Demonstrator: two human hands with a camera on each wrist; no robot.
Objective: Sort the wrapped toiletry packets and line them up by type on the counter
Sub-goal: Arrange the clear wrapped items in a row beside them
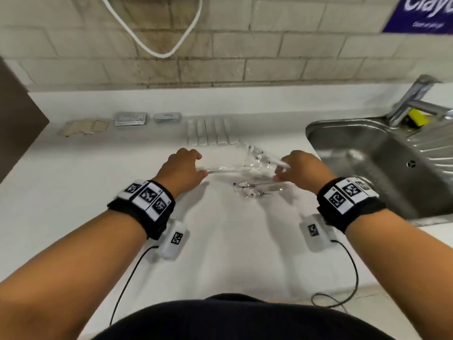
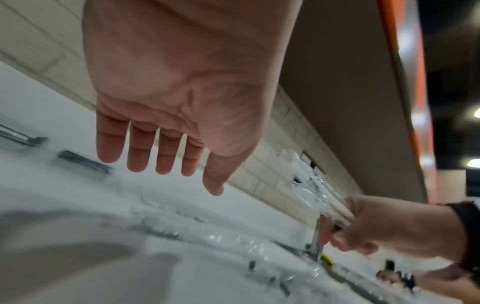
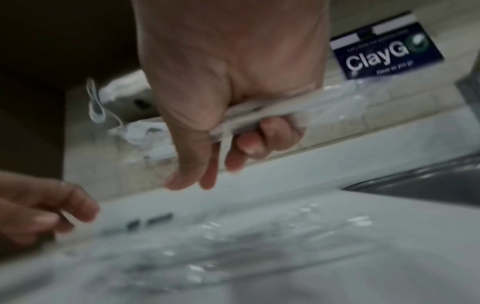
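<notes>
My right hand (image 1: 285, 168) grips a bundle of clear-wrapped packets (image 1: 257, 153) with thin white sticks inside, lifted a little above the white counter (image 1: 73, 173). The right wrist view shows the fingers (image 3: 272, 131) curled round that bundle (image 3: 337, 102). My left hand (image 1: 191, 165) hovers to the left with straight fingers (image 2: 166, 162) and holds nothing. More clear packets (image 1: 255, 190) lie on the counter between the hands. Along the back lie sorted groups: beige packets (image 1: 83, 127), silver packets (image 1: 131, 119), grey-blue packets (image 1: 168, 117) and a row of long white packets (image 1: 208, 132).
A steel sink (image 1: 318, 130) with a tap (image 1: 416, 99) and a yellow sponge (image 1: 418, 120) is on the right. A tiled wall with a hanging white cable (image 1: 152, 42) and a purple sign (image 1: 426, 13) runs behind. A dark cabinet side (image 1: 19, 114) stands at left.
</notes>
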